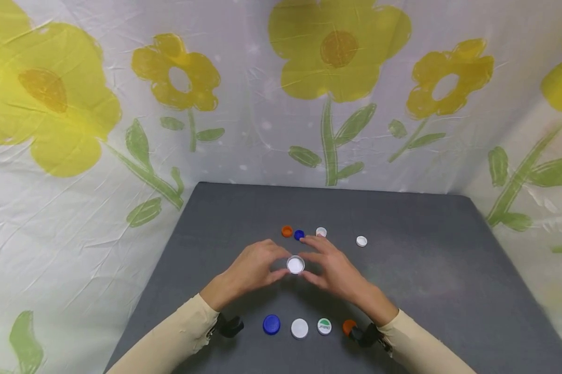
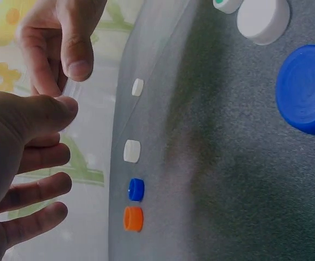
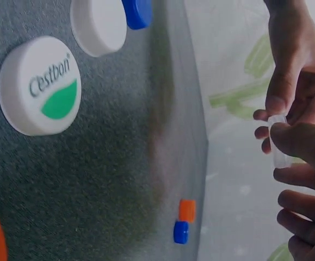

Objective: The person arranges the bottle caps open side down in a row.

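Observation:
A small translucent white cap (image 1: 295, 264) is held up above the grey table between my two hands, its open side facing the head camera. On its left edge, my left hand (image 1: 255, 266) pinches it with thumb and index finger. My right hand (image 1: 333, 267) grips the opposite edge the same way, its other fingers spread. In the right wrist view, both thumbs touch the cap (image 3: 279, 144); in the left wrist view, fingers mostly hide it. Below the hands lie a blue cap (image 1: 271, 324), a white cap (image 1: 299, 328) and a white Cestbon cap with a green mark (image 1: 324, 326).
Partly behind the right wrist camera lies an orange cap (image 1: 348, 326). Farther back on the grey table (image 1: 426, 270) are a small orange cap (image 1: 287, 231), a small blue cap (image 1: 299, 235) and two white caps (image 1: 361, 241). A flower-printed curtain (image 1: 253, 119) surrounds the table's back and sides.

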`<state>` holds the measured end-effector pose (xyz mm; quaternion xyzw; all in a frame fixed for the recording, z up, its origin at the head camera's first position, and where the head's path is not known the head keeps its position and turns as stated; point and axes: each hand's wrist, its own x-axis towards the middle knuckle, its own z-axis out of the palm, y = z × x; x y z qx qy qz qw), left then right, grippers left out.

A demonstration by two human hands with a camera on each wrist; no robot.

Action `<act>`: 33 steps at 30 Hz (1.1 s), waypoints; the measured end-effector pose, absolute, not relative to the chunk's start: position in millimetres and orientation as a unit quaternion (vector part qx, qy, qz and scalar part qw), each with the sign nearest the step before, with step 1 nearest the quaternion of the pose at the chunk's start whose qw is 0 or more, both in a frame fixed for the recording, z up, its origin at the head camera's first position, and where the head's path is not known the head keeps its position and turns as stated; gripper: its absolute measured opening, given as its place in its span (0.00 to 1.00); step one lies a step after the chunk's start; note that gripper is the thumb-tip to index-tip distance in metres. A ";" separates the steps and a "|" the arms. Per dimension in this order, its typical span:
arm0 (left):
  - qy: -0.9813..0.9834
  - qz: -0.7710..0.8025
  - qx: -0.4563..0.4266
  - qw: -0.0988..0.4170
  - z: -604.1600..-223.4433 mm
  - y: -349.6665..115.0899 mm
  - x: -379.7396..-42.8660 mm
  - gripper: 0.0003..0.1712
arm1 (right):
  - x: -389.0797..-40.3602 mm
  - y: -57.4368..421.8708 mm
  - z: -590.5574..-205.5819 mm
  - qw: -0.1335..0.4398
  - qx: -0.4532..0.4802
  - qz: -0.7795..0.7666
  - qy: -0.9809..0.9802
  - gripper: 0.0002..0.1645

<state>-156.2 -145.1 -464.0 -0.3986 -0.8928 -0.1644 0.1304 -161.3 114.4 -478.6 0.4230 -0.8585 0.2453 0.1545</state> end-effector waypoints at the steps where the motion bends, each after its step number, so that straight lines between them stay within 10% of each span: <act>1: -0.891 -0.163 -0.401 0.132 -464.4 -144.9 -155.9 0.19 | -160.4 114.7 -479.1 0.154 0.423 0.247 -0.858 0.24; 18: -0.831 -0.133 -0.450 0.298 -474.2 -139.0 -150.4 0.17 | -153.9 121.8 -473.4 0.010 0.329 0.377 -0.865 0.13; 33: -0.865 -0.428 -0.252 0.068 -473.8 -140.0 -147.1 0.07 | -159.4 120.6 -480.9 0.245 0.436 0.322 -0.804 0.35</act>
